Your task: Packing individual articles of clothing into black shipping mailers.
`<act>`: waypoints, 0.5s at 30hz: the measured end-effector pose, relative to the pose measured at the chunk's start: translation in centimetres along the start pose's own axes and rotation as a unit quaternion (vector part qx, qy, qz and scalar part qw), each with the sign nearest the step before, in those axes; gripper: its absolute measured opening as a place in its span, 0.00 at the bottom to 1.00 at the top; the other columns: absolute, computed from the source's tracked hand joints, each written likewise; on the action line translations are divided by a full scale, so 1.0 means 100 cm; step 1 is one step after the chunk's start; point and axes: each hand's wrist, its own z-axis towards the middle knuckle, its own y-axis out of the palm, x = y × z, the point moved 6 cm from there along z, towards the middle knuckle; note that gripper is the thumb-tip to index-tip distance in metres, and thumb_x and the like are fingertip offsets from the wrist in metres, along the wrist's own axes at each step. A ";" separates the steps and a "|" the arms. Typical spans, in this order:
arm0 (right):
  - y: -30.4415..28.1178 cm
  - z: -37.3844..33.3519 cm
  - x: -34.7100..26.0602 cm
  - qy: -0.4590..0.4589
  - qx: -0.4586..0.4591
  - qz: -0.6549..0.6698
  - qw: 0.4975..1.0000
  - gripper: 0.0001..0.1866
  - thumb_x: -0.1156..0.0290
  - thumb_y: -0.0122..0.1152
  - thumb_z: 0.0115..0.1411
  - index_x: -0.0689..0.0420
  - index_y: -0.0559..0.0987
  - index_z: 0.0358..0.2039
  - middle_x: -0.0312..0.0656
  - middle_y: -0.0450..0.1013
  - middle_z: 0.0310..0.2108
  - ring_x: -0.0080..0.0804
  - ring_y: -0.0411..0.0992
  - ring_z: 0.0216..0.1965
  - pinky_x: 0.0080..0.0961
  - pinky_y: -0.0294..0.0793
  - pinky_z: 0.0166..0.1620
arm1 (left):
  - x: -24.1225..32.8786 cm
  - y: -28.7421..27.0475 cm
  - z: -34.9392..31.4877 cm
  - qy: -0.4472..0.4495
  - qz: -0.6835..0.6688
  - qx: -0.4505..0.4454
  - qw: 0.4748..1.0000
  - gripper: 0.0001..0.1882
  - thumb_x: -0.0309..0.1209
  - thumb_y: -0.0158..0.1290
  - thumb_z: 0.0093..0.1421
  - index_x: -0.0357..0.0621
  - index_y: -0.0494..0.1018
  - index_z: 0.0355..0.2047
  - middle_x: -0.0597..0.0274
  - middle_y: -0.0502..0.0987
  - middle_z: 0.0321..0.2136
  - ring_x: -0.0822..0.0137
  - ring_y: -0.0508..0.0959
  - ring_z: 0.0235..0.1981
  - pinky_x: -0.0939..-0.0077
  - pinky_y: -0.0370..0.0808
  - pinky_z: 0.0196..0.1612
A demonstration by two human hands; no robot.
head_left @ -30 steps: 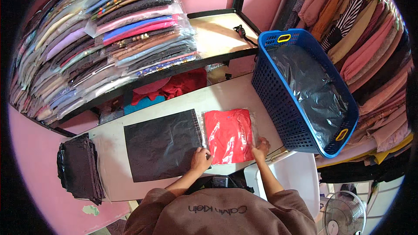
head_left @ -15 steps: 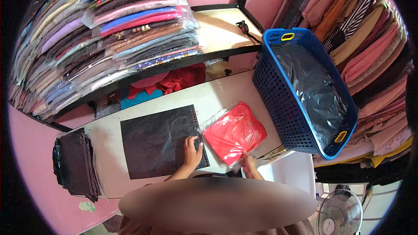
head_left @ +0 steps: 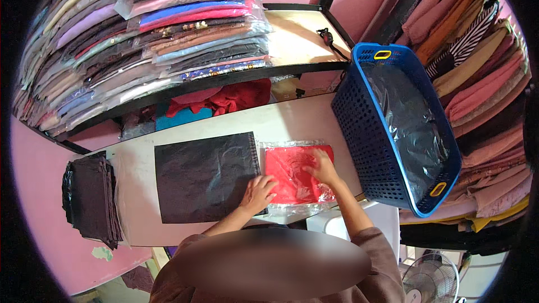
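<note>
A folded red cloth in a transparent plastic bag [head_left: 291, 188] lies flat on the white table, its edges roughly square to me. Over its upper right part my right hand [head_left: 321, 168] rests open, fingers spread on the plastic. My left hand [head_left: 260, 192] is open too, its fingertips at the left edge of the red packet and its palm over the lower right corner of a flat black plastic mailing bag [head_left: 205, 177]. That black bag lies directly left of the packet. Neither hand grips anything that shows.
A pile of black bags [head_left: 92, 202] sits at the table's left end. At right stands a blue basket [head_left: 365, 123] holding black plastic packets. Bagged folded clothes [head_left: 196, 39] fill the shelf behind; hanging garments [head_left: 483, 95] and a fan [head_left: 429, 283] are on the right.
The red packet has turned from a tilt to lie straight beside the black bag. My right hand moved from its near corner up onto its top; my left hand shifted slightly right toward it.
</note>
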 end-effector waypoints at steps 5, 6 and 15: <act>0.049 0.056 0.020 -0.015 -0.160 -0.107 0.981 0.53 0.61 0.75 0.25 0.59 0.59 0.54 0.52 0.61 0.52 0.49 0.57 0.55 0.37 0.58 0.57 | 0.009 0.019 0.000 0.088 0.140 -0.085 0.983 0.23 0.33 0.52 0.50 0.55 0.67 0.49 0.65 0.66 0.48 0.61 0.62 0.50 0.61 0.55 0.52; 0.050 0.061 0.024 -0.017 -0.161 -0.106 0.981 0.53 0.61 0.75 0.25 0.59 0.59 0.54 0.52 0.61 0.52 0.49 0.57 0.55 0.37 0.58 0.57 | 0.010 0.021 0.001 0.090 0.164 -0.088 0.978 0.24 0.32 0.52 0.50 0.55 0.67 0.50 0.65 0.65 0.49 0.61 0.62 0.50 0.61 0.55 0.52; 0.062 0.063 0.009 -0.073 -0.206 -0.263 0.940 0.40 0.54 0.73 0.27 0.52 0.73 0.45 0.44 0.65 0.51 0.44 0.59 0.55 0.46 0.57 0.55 | 0.002 0.030 -0.002 0.032 0.197 -0.127 0.972 0.22 0.33 0.46 0.55 0.58 0.65 0.52 0.65 0.62 0.53 0.59 0.61 0.51 0.54 0.50 0.54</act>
